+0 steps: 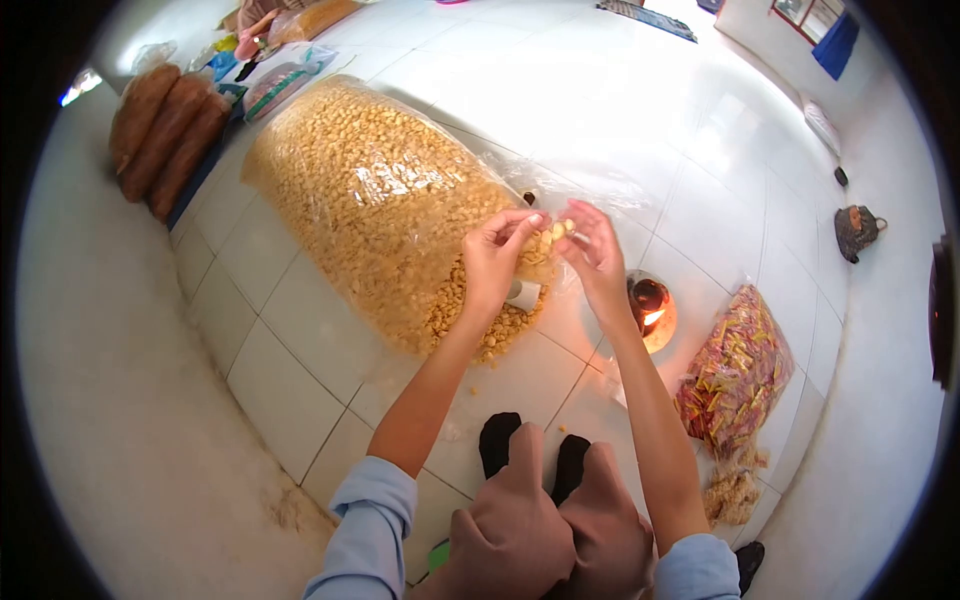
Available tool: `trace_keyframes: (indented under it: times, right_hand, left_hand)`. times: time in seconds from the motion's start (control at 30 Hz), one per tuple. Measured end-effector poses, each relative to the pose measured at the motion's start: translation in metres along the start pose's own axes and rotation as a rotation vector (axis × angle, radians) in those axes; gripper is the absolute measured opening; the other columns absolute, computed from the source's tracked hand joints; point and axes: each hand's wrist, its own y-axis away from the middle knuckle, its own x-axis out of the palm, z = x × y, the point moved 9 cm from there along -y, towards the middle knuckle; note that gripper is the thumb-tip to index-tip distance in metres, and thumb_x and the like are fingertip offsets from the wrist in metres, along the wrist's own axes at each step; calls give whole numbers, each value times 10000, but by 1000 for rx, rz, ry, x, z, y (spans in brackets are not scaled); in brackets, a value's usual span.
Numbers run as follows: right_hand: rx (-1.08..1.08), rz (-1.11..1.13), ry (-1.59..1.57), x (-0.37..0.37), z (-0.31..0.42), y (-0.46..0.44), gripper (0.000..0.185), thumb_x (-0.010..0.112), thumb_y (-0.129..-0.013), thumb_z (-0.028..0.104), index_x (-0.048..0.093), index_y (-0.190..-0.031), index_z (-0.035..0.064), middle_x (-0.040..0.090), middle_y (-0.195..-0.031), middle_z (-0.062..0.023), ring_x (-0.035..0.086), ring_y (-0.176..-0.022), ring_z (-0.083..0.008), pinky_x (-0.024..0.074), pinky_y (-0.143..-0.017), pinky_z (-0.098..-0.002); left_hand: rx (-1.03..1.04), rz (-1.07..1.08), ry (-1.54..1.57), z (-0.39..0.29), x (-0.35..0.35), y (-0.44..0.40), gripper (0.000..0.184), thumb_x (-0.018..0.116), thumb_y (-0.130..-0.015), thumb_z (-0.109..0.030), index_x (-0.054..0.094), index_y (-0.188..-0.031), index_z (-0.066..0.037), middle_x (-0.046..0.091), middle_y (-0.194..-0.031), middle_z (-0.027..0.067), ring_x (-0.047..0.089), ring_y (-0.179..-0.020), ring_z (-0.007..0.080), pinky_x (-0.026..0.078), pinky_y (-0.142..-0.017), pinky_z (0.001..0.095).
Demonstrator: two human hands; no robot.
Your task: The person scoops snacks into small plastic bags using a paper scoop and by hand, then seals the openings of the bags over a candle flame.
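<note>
A large clear plastic bag [370, 190] full of yellow-tan pieces lies on the tiled floor, with loose pieces [497, 330] spilling at its near end. Above that end, my left hand [500, 255] pinches the edge of a small clear packet [545, 242] holding some of the pieces. My right hand [597, 250] is at the packet's other side, fingers curved and a little blurred; its hold on the plastic is unclear. A white cup-like object [523, 294] rests among the pieces below my hands. To the right, a small lamp [650, 300] burns with an open flame.
Right of the lamp lies a bag of red and yellow packets [735, 375]. Long brown filled bags [170, 130] lean at the far left. Another person's hand [247, 45] shows at the top left among bags. A dark bundle [857, 232] hangs on the right wall.
</note>
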Motion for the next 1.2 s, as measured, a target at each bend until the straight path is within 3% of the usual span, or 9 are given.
trace_keyframes:
  times: [0.1,0.2,0.37,0.47,0.63,0.83,1.07,1.17,1.2]
  right_hand:
    - [-272,-134,242,-27,58,19,414,671,-746,134,471,-1099,52,449,-1150,-77,501,-995,-182,422,-825,-317]
    - [-342,-88,736,-47,102,42,377,674,-738,150,494,-1057,61,430,-1138,-88,510,-942,-197,425,-801,-323]
    - [-204,-111,943,-98,148,81,240,636,-768,167,502,-935,59,431,-1099,-91,527,-873,-206,444,-731,-324]
    - [-340,-146,1132,-121,184,108,217,629,-765,138,507,-923,54,425,-1073,-93,528,-868,-215,444,-727,-326]
    - [-312,-225,1191,-160,221,137,248,659,-705,110,515,-897,49,469,-761,-71,462,-774,-240,384,-724,-350]
    - [-369,-312,1250,-213,214,162,250,665,-692,128,507,-873,62,466,-791,-55,446,-815,-230,374,-754,-348]
    - [-202,-229,1281,-265,155,186,220,658,-699,132,510,-849,70,481,-803,-48,450,-842,-238,366,-781,-345]
    - [96,-373,955,-302,123,204,197,644,-712,117,507,-848,75,505,-818,-59,463,-850,-230,361,-794,-350]
    - [60,-304,1057,-300,122,206,184,629,-725,111,503,-854,72,515,-827,-64,467,-851,-236,365,-792,-354]
  left_hand:
    - [-17,81,-34,1,29,13,109,603,-806,-63,635,-861,25,648,-816,75,590,-737,84,456,-653,196]
    - [-31,168,13,1,69,33,92,595,-810,-50,634,-850,22,643,-835,69,582,-751,83,456,-666,201]
    - [39,285,134,-1,140,71,99,623,-793,-74,647,-845,7,644,-815,58,588,-692,73,458,-630,191]
    - [17,345,137,-9,178,95,103,621,-795,-76,642,-845,12,643,-815,60,589,-695,74,459,-626,192]
    - [-15,428,149,-9,230,124,106,618,-795,-69,636,-852,18,639,-833,62,597,-730,90,478,-640,200]
    - [20,497,145,23,273,145,106,624,-782,-41,635,-864,26,621,-833,57,603,-746,97,486,-652,198]
    - [-95,564,137,85,309,175,116,613,-787,-28,632,-890,23,606,-873,68,601,-767,110,492,-670,209]
    - [-121,568,139,107,315,190,90,592,-797,-8,634,-866,31,601,-891,76,599,-770,110,491,-672,203]
    - [-140,608,147,118,320,198,178,611,-788,-32,596,-955,27,589,-933,84,591,-816,128,488,-708,228]
